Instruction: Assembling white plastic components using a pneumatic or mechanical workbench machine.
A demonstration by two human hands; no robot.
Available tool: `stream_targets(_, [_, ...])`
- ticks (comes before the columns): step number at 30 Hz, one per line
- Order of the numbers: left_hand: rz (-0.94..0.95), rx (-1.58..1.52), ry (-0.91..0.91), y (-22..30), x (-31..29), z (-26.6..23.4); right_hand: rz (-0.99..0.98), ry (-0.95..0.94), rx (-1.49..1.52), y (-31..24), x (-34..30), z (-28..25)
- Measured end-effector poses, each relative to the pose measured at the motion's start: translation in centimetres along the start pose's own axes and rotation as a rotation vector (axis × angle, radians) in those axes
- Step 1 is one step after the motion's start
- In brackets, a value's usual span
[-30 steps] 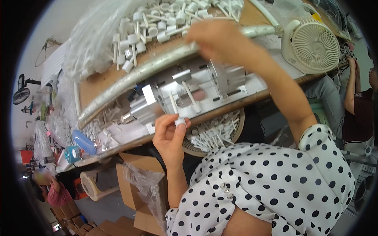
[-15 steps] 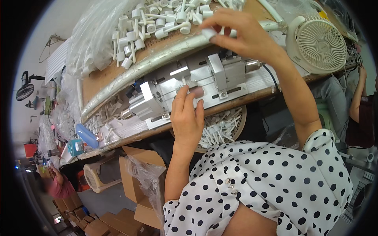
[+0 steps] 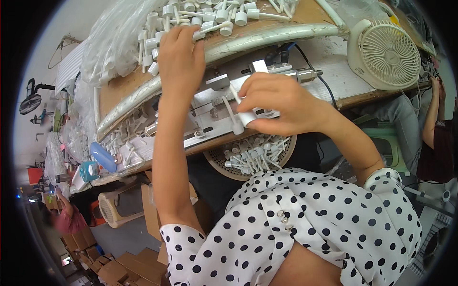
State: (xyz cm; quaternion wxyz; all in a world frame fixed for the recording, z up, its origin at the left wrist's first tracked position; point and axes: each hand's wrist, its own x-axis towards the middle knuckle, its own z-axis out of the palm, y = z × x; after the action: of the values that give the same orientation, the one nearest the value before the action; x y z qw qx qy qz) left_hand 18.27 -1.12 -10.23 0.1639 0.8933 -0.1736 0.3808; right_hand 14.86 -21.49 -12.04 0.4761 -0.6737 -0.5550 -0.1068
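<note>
My right hand [image 3: 281, 102] pinches a white plastic stemmed cap [image 3: 245, 114], its thin stem pointing up and left, over the middle of a metal clamping fixture [image 3: 210, 112]. Just left of it, a second white stemmed cap [image 3: 232, 117] slants across the fixture's front side; whether it touches the fixture I cannot tell. At the far side, my left hand [image 3: 181, 62] is in the near edge of a pile of white stemmed caps [image 3: 210, 16]. Its thumb and fingers close on one of these at the fingertips. Much of the fixture's left block is behind my left forearm.
A plastic-wrapped curved rail [image 3: 281, 35] borders the pile. Below the bench edge, a round basket [image 3: 219, 164] holds many similar parts. A white fan [image 3: 386, 52] stands at right, with a black air hose [image 3: 324, 88] nearby. Cardboard boxes [image 3: 138, 267] lie lower left; another person's arm [image 3: 431, 114] is far right.
My left hand has gone from the fixture up to the pile. My right hand has come down from the pile to the fixture, bringing a white stemmed cap.
</note>
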Motion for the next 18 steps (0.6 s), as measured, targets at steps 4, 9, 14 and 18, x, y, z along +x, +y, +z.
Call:
stream_targets(4, [-0.007,0.11,-0.212,-2.9,1.5,1.2,-0.163,-0.062,-0.204,1.2,0.2,3.1])
stream_targets(9, [0.03,0.062,-0.088,-1.8,0.6,0.0,-0.193,-0.197,-0.424,2.0,0.0,5.0])
stream_targets(14, [-0.498,-0.596,0.044,2.6,-1.5,-3.0,-0.091,-0.203,-0.415,2.0,-0.2,4.5])
stream_targets(18, [-0.726,-0.771,0.138,3.7,-8.1,-4.8,0.046,-0.315,-0.178,1.9,2.4,1.8])
